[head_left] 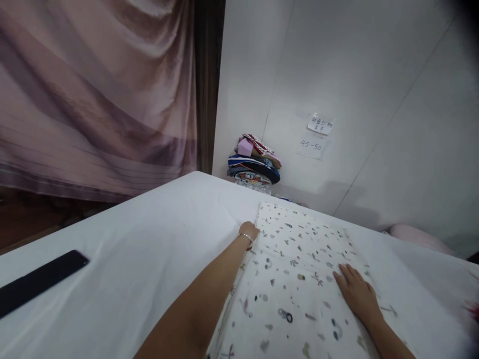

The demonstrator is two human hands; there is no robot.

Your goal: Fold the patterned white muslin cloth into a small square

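Observation:
A white cloth (292,289) printed with small grey, green and brown figures lies folded in layers on the white-covered table (160,239). At its left edge, my left hand (249,232), with a thin bracelet at the wrist, is closed on the cloth; its fingertips are partly hidden. My right hand (357,290) rests flat on the right side of the cloth, fingers stretched out and nothing gripped. A crosswise fold line runs over the cloth between the two hands.
A long dark flat object (43,279) lies at the table's left. Beyond the far edge stands a stack of folded fabrics (254,162) against the white wall (337,60), where handwritten paper signs (313,145) hang. A pink curtain (101,89) hangs at left.

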